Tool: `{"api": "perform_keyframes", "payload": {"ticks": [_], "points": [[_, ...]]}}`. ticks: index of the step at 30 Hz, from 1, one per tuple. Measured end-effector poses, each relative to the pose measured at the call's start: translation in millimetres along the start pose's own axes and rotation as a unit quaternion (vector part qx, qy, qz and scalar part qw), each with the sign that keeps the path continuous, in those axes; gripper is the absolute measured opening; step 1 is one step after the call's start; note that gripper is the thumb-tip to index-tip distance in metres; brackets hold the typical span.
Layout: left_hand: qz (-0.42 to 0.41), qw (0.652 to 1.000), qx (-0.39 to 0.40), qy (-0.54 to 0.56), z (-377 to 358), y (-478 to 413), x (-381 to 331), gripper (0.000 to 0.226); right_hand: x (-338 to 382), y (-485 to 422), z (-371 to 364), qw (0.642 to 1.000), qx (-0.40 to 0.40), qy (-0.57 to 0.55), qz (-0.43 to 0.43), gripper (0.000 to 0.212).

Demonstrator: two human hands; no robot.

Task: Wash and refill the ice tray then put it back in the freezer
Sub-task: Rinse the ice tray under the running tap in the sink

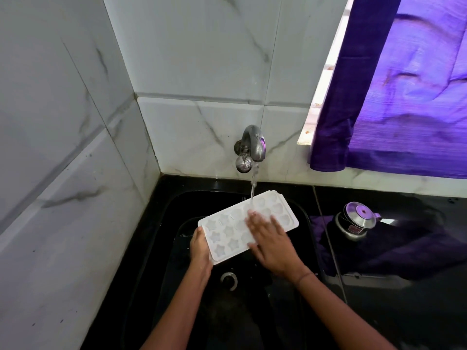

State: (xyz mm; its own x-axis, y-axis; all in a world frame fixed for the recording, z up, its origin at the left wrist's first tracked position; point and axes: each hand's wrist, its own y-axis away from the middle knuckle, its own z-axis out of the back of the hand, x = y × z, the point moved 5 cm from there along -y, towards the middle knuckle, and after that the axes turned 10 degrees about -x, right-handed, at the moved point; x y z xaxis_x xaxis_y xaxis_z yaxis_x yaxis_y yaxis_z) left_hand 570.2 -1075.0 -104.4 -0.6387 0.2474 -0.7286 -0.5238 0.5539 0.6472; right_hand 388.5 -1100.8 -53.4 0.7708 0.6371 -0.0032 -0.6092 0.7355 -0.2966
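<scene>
A white ice tray with star-shaped cups hangs over the black sink, its far end raised under the tap. Water runs from the chrome tap onto the tray's far end. My left hand grips the tray's near left corner, fingers underneath and thumb along the edge. My right hand lies flat on top of the tray, fingers straight and spread over the cups, fingertips near the water stream.
The sink drain sits below the tray. A steel kettle-like pot with a lid stands on the black counter to the right. A purple curtain hangs at the window on the right. Marble-patterned tiles cover the left and back walls.
</scene>
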Motion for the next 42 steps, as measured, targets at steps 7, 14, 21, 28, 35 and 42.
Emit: {"api": "perform_keyframes", "payload": {"ticks": [7, 14, 21, 28, 35, 42], "points": [[-0.027, 1.000, -0.009, -0.003, -6.9, 6.1, 0.2, 0.022, 7.1, -42.1, 3.4, 0.972, -0.034, 0.010, -0.232, 0.070], [-0.049, 0.998, 0.005, -0.030, -2.0, 5.7, -5.3, 0.031, 91.8, -56.9, -28.1, 0.995, 0.054, -0.020, 0.075, 0.057], [-0.041, 0.996, -0.075, -0.024, 51.8, -15.8, -23.5, 0.024, -16.8, -56.1, -24.6, 0.991, 0.134, -0.015, 0.002, 0.080], [-0.022, 0.995, -0.096, -0.028, 79.7, -24.2, -16.1, 0.031, -82.9, -125.2, 16.4, 0.831, -0.096, -0.381, -0.393, 0.045], [0.015, 0.997, -0.079, -0.015, 73.0, -31.0, 0.3, 0.030, -72.1, -197.8, -4.7, 0.847, -0.024, -0.346, -0.404, 0.055], [-0.004, 0.997, -0.070, -0.033, 58.2, -26.8, -1.2, 0.021, -65.8, -182.3, 8.1, 0.732, 0.025, -0.543, -0.412, 0.035]]}}
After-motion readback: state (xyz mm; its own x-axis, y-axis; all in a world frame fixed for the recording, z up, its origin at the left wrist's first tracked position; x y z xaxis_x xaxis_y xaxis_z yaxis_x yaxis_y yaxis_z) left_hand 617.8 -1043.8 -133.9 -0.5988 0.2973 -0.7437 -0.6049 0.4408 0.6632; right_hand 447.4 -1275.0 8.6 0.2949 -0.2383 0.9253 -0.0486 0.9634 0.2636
